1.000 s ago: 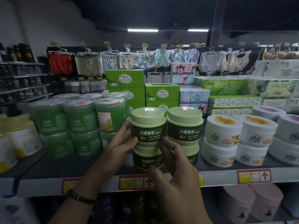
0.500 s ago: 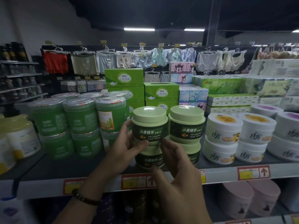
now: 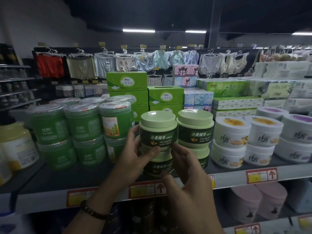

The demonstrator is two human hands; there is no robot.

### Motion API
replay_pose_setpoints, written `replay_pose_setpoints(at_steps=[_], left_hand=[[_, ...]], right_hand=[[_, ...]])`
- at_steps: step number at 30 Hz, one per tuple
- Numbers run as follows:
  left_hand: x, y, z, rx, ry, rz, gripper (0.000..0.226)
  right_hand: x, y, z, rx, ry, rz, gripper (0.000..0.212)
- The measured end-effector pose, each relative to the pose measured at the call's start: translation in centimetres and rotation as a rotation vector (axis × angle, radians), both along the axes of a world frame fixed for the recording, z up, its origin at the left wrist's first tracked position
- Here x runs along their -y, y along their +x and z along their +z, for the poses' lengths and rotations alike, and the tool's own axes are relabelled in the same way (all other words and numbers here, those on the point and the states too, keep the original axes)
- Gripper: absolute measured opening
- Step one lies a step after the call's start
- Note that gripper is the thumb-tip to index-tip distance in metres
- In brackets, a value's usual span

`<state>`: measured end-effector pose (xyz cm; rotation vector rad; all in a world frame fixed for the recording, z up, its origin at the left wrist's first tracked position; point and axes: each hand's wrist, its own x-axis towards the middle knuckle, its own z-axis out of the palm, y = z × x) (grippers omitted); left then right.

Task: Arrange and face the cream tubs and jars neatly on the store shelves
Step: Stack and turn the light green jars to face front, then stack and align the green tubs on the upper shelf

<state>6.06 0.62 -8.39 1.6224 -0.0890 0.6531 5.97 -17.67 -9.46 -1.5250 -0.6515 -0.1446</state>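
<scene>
My left hand [image 3: 133, 152] grips the top jar [image 3: 157, 132] of the left green-lidded stack, mid-shelf [image 3: 228, 179], with the thumb across its front. My right hand [image 3: 190, 179] touches the jar's lower right edge with bent fingertips; I cannot tell if it grips.

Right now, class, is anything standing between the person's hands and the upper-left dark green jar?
Nothing visible does. The left hand grips the upper-left dark green jar by its left side. The right hand reaches the jar's lower right edge, though whether it touches there is unclear.
</scene>
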Motion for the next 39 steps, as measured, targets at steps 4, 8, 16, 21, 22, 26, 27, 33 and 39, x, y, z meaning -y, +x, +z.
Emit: replay_pose_setpoints(at_steps=[4, 8, 16, 21, 22, 26, 27, 33, 39], left_hand=[[0.1, -0.2, 0.2, -0.001, 0.031, 0.014, 0.079], [-0.2, -0.6, 0.2, 0.009, 0.04, 0.062, 0.074], [-2.0, -3.9, -0.6, -0.015, 0.068, 0.098, 0.063], [-3.1, -5.8, -0.7, 0.009, 0.059, 0.176, 0.05], [-3.3, -6.2, -0.7, 0.013, 0.054, 0.199, 0.049], [-4.1, -7.6, -0.3, 0.035, -0.052, 0.341, 0.041], [-4.4, -7.8, -0.1, 0.035, -0.085, 0.373, 0.038], [-5.4, -8.5, 0.3, -0.03, -0.18, 0.386, 0.065], [-5.5, -8.3, 0.5, -0.063, -0.319, 0.254, 0.077]], right_hand=[[-0.2, -0.2, 0.1, 0.004, 0.017, -0.007, 0.062], [-0.3, -0.5, 0.0, 0.029, 0.035, -0.026, 0.056], [-2.5, -1.6, -1.1, 0.081, 0.09, -0.172, 0.051], [-3.9, -2.7, -1.1, 0.079, 0.069, -0.096, 0.041], [-4.2, -2.8, -1.0, 0.079, 0.053, -0.07, 0.04], [-5.3, -3.1, -0.8, 0.039, -0.018, 0.04, 0.042], [-5.6, -3.2, -0.7, 0.019, -0.033, 0.072, 0.042], [-7.5, -2.6, -0.7, -0.078, -0.04, 0.213, 0.051], [-9.6, -1.9, -0.9, -0.083, -0.083, 0.26, 0.052]])
